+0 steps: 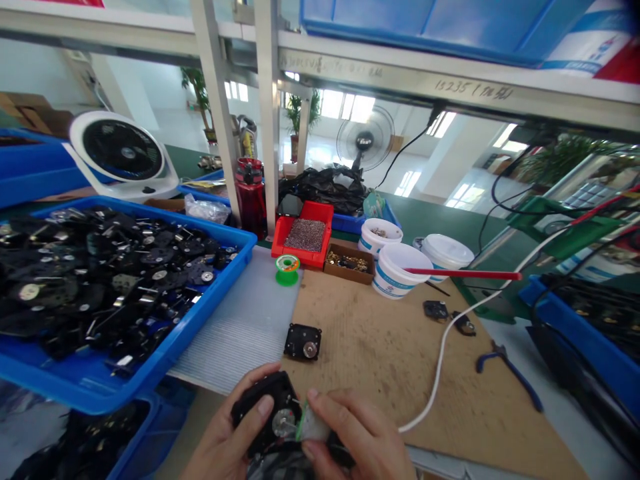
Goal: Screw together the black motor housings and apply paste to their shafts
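Observation:
Near the bottom of the head view, my left hand (pixel 233 427) grips a black mechanism housing (pixel 265 407) with a round metal disc on its face. My right hand (pixel 363 433) pinches a whitish piece with a green edge (pixel 311 425) against the housing's right side; what exactly this piece is cannot be made out. Below both hands lies something dark and shiny, partly hidden. Just beyond them, a similar black housing (pixel 303 342) with a metal disc lies flat on the brown cardboard (pixel 365 333).
On the left stands a blue tray (pixel 220 303) heaped with black mechanisms. Behind are a green spool (pixel 287 270), a red bin (pixel 303 233) of small parts, a cardboard box (pixel 349 263) and white tubs (pixel 400 270). Blue-handled pliers (pixel 510 373) and a white cable (pixel 440 360) lie right.

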A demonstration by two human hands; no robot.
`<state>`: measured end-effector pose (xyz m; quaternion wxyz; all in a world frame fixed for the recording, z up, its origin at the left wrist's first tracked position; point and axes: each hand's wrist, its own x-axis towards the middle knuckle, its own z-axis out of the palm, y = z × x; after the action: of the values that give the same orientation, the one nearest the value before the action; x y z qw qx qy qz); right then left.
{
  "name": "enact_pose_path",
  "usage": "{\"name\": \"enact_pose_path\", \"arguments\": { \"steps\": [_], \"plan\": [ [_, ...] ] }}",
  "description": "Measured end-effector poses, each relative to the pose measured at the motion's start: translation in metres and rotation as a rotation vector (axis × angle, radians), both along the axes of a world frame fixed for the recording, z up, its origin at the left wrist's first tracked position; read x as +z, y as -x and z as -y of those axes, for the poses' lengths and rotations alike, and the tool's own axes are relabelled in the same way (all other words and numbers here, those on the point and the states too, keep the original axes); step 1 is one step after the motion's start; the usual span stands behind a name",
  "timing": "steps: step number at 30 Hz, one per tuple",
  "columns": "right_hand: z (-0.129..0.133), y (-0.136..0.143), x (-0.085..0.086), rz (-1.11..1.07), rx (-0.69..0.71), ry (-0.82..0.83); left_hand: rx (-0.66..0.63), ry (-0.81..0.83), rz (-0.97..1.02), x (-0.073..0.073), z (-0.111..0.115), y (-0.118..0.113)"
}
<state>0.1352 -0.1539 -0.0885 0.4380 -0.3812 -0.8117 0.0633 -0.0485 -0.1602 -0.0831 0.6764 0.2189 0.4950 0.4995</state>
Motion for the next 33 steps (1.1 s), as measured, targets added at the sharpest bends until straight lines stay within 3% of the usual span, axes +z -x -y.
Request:
{"name": "enact_pose_path", "arguments": {
  "steps": [3,12,21,33],
  "plan": [
    [0.000,0.001,0.003,0.031,0.046,-0.004,0.003,0.014,-0.008,-0.003,0.002,0.002],
    [0.008,0.010,-0.026,-0.022,0.000,0.053,0.020,0.019,-0.019,-0.007,0.008,0.006],
    [0.002,0.007,-0.002,0.063,0.049,-0.004,-0.016,0.002,-0.046,-0.014,0.010,0.010],
    [0.001,0.011,-0.005,0.083,0.074,0.063,-0.023,-0.028,-0.096,-0.030,0.011,0.016]
  ]
}}
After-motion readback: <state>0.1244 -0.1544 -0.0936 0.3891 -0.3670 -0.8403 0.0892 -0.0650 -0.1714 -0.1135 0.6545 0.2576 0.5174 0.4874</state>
